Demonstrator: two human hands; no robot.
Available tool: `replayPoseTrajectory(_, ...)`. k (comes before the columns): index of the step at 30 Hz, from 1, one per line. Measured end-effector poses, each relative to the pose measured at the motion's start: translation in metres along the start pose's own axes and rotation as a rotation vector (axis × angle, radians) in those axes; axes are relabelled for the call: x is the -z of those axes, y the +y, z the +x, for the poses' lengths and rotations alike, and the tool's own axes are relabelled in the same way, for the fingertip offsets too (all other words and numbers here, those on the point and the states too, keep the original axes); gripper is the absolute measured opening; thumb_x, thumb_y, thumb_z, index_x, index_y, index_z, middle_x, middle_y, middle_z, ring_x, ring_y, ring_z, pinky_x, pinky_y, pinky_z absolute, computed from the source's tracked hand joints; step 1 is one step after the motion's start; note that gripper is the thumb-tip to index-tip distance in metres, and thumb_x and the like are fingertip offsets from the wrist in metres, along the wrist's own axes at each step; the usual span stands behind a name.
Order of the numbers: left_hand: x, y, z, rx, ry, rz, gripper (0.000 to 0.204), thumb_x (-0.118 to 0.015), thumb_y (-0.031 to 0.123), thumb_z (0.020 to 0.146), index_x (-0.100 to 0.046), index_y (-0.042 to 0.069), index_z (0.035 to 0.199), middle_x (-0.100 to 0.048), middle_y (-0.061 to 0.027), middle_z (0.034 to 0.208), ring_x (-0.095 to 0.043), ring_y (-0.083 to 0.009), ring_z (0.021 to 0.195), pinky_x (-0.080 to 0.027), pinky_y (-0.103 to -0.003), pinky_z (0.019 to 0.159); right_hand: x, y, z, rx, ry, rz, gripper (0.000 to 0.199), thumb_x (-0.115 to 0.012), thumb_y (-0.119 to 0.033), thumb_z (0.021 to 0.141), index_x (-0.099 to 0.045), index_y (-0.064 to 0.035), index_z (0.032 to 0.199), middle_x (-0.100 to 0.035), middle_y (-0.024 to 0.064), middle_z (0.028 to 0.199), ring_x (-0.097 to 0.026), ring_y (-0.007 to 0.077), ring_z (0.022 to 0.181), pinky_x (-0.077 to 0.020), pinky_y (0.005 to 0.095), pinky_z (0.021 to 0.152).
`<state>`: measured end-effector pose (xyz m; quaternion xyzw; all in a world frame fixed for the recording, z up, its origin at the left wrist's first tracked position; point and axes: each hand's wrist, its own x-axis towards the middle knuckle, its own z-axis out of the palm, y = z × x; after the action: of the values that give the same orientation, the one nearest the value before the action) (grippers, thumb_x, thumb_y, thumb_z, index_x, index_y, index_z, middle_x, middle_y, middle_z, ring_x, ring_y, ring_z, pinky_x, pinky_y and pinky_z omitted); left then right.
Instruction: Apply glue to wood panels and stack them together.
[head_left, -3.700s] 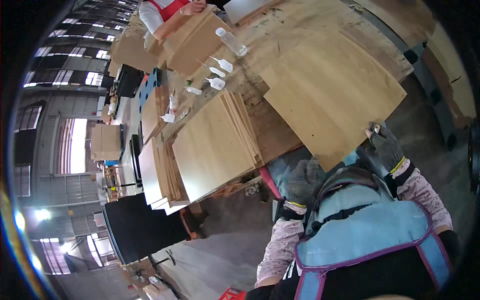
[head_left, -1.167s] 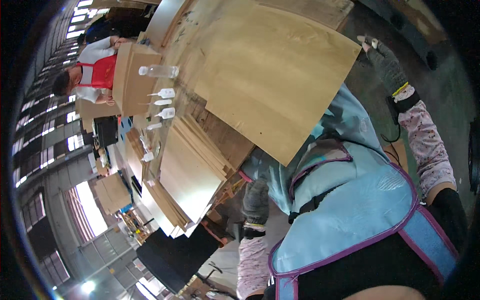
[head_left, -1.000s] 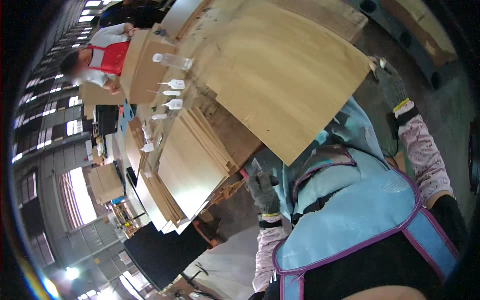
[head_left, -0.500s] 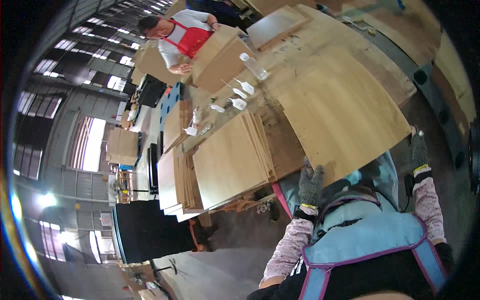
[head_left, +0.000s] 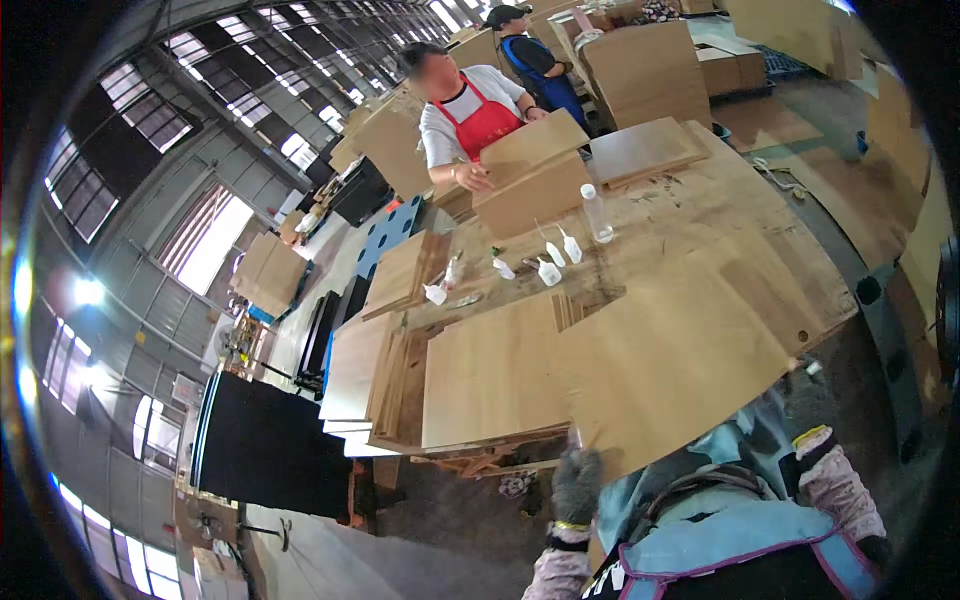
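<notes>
Bench [head_left: 690, 215] lies past left hand [head_left: 577, 485] at the board [head_left: 680, 365] edge, right hand [head_left: 808, 400] by its corner; how open or holding, I can't tell

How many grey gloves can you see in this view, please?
2: one grey glove on the left hand, beside the near-left corner of the large panel; another on the right hand, by its right corner. More may be hidden in the background.

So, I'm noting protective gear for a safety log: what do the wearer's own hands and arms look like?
The left hand and right hand wear dark grey gloves with yellow cuff edges. Behind these come black bands, then pale pink sleeves with a faint small pattern.
</notes>
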<state>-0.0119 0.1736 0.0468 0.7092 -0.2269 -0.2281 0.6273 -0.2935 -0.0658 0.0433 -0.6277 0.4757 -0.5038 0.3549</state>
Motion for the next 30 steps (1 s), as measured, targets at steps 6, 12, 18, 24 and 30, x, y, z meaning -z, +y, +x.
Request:
replayPoseTrajectory(6,0.114,-0.001,0.001,0.011,0.28,-0.147,0.017,-0.056,0.014,0.091,-0.054,0.01,0.075,-0.057,0.0013,0.072,-0.051,-0.0101,0.062,-0.044,-0.025,0.055,-0.114,0.006,-0.013,0.203,-0.366,-0.048,0.023,-0.059,-0.02,0.083,-0.061,-0.0042,0.101,-0.06,0.0158,0.092,-0.059,0.0333,0.082,-0.047,0.0407,0.07)
replayPoseTrajectory(12,0.218,-0.043,0.034,0.037,0.431,0.28,0.022,-0.055,0.024,0.091,-0.056,0.006,0.078,-0.053,0.0019,0.069,-0.045,-0.0087,0.063,-0.038,-0.026,0.056,-0.196,-0.046,-0.059,-0.027,-0.68,0.026,0.03,-0.059,-0.033,0.084,-0.057,-0.0028,0.085,-0.06,0.02,0.078,-0.058,0.0374,0.077,-0.0449,0.0442,0.07)
replayPoseTrajectory(18,0.259,-0.059,0.062,-0.259,0.882,0.005,0.021,-0.053,0.022,0.093,-0.056,0.002,0.099,-0.059,-0.0066,0.09,-0.055,-0.0178,0.076,-0.047,-0.032,0.074,-0.25,-0.055,-0.087,0.542,-0.922,-0.105,0.03,-0.063,-0.033,0.081,-0.055,-0.0044,0.08,-0.058,0.018,0.075,-0.056,0.037,0.072,-0.0444,0.0443,0.067)
replayPoseTrajectory(24,0.162,-0.024,0.061,-0.479,0.515,0.806,0.031,-0.055,0.015,0.088,-0.055,0.001,0.116,-0.055,-0.0149,0.121,-0.046,-0.0303,0.119,-0.035,-0.042,0.103,-0.255,-0.068,-0.078,0.248,-1.1,-0.041,0.023,-0.063,-0.026,0.081,-0.053,-0.006,0.077,-0.056,0.0164,0.071,-0.055,0.033,0.069,-0.0436,0.0415,0.064)
replayPoseTrajectory(30,0.12,-0.059,0.086,-0.555,0.585,0.703,0.024,-0.048,0.015,0.093,-0.061,0.004,0.11,-0.059,-0.011,0.118,-0.046,-0.0288,0.119,-0.036,-0.04,0.103,-0.222,-0.08,-0.074,0.248,-1.191,0.287,0.013,-0.06,-0.018,0.083,-0.057,-0.005,0.086,-0.058,0.0125,0.076,-0.057,0.0246,0.071,-0.046,0.0344,0.067)
